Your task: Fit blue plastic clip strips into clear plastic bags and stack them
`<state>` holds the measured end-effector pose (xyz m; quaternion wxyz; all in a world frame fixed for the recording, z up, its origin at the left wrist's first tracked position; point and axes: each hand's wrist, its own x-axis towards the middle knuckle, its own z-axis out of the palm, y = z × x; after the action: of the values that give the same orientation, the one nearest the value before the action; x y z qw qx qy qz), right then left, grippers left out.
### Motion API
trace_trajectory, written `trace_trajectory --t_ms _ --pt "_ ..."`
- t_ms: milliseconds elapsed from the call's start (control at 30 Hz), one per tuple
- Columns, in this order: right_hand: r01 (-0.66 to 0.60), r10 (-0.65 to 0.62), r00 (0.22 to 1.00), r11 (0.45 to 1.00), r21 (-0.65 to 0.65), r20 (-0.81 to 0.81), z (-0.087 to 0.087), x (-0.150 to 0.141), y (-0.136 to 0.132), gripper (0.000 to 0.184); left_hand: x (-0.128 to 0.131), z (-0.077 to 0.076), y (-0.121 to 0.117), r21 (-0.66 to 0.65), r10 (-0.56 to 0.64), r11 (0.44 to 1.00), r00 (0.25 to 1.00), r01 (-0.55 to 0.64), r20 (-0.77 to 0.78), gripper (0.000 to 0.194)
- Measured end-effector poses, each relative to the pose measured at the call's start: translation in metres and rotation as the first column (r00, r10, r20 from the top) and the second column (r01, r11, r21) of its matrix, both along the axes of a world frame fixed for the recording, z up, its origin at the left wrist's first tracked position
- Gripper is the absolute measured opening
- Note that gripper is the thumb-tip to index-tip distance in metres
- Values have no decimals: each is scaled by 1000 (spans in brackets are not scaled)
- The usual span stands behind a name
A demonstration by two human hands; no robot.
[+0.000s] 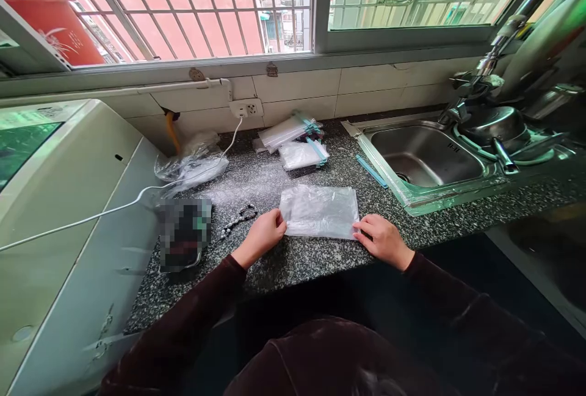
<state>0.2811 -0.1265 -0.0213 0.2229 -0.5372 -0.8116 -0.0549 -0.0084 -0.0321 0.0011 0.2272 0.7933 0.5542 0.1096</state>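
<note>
A clear plastic bag [319, 210] lies flat on the speckled stone counter [315, 265] in front of me. My left hand [266, 230] pinches its near left corner, and my right hand [379, 237] grips its near right corner between thumb and fingers. Behind the bag rest a folded stack of clear bags with blue strips [300, 155] and another plastic packet [284, 132]. A separate blue strip [372, 171] lies to the right, by the sink. Left of my left hand is a beaded strap [238, 220] leading towards a dark, pixelated object [185, 234].
A steel sink [425, 152] with a tap [497, 48] and a pot [497, 126] is at the right. On the left stand a washing machine [59, 201] and crumpled clear plastic [201, 164]. A white cable [137, 198] runs to the wall socket [247, 108]. A barred window is behind.
</note>
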Motion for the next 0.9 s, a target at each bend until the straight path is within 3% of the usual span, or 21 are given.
trace_trajectory --t_ms 33,133,233,333,400,500,600,700,900 --pt "-27 27 1000 1000 2 0 1 1 0 20 -2 -1 -2 38 21 999 1000 -21 -14 6" --pt "-121 121 992 993 0 23 5 3 -2 21 -5 -6 -7 316 35 948 999 -30 -11 29" --pt "-184 182 979 983 18 91 8 3 -4 17 -3 -14 -13 552 -197 812 979 188 -44 30" --pt "-210 199 965 977 46 169 8 1 -4 21 3 -20 -19 540 -452 715 883 444 -127 24" --pt "-215 198 960 975 62 200 7 -1 -4 24 6 -23 -21 502 -505 697 848 512 -164 23" --pt "-222 202 956 972 76 211 7 -3 -3 25 6 -25 -22 516 -461 682 852 518 -247 18" --pt "-244 225 955 966 83 192 9 -5 -1 20 1 -26 -20 561 -415 630 844 536 -340 19" --pt "-285 259 948 951 124 187 12 -9 3 19 -7 -25 -22 608 -401 603 855 516 -328 20" --pt "-347 303 920 925 154 249 12 -23 11 18 -29 -15 -40 641 -381 646 902 415 -201 20"
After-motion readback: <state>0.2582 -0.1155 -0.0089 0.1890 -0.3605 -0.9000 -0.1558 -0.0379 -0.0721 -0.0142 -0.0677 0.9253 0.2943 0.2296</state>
